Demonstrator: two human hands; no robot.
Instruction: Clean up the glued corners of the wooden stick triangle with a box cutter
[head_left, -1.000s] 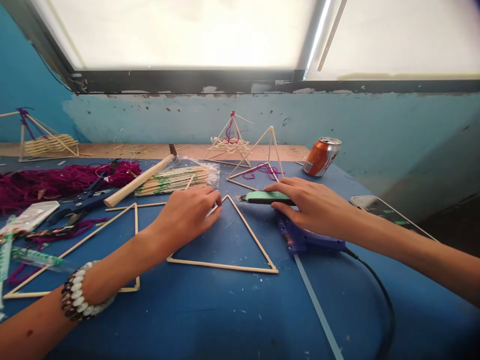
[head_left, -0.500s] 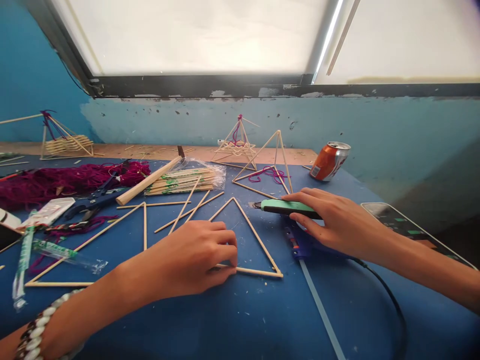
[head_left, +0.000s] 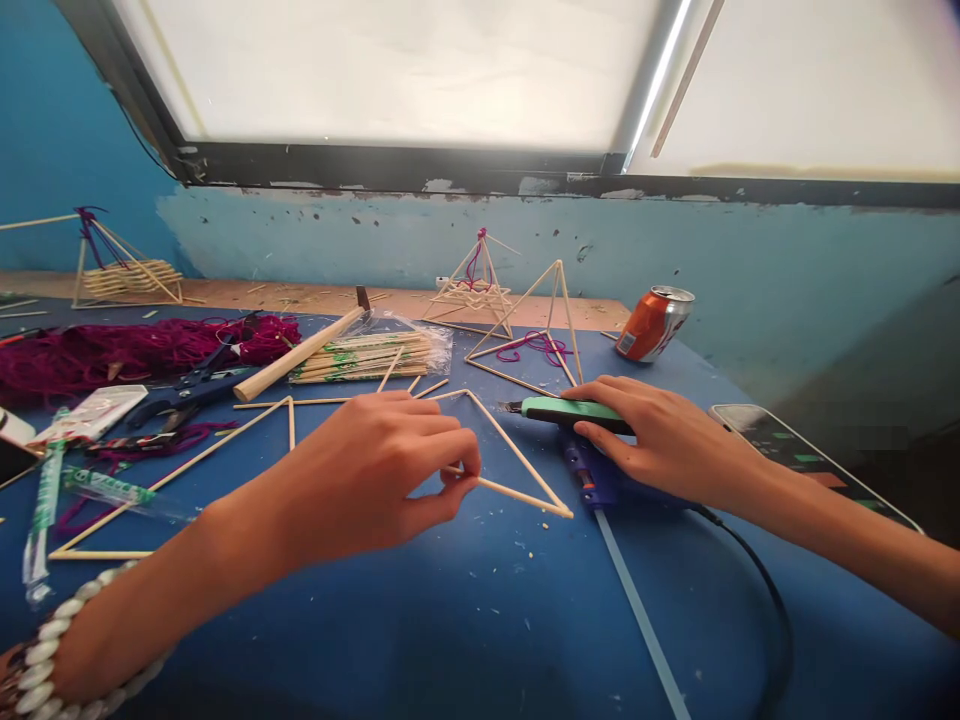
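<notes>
My left hand (head_left: 397,455) pinches the near side of a triangle of thin wooden sticks (head_left: 523,460), lifting that side slightly off the table. The triangle's left part is hidden behind the hand. In my right hand (head_left: 660,430) is a green and black utility knife (head_left: 576,412), its blade pointing left towards the triangle. Under the knife and right hand lies a blue glue gun (head_left: 592,480), partly covered, with a pale glue stick (head_left: 641,610) running from it towards the near edge.
Behind stand stick pyramids (head_left: 559,290) and an orange can (head_left: 654,325). Wrapped sticks (head_left: 367,358), a hammer (head_left: 300,355), purple yarn (head_left: 135,350) and blue pliers (head_left: 187,390) lie left. A black cord (head_left: 757,570) and a phone-like slab (head_left: 810,460) are at right.
My left hand has risen and raised the triangle's near side, tilting it. The right hand with the knife has shifted slightly left.
</notes>
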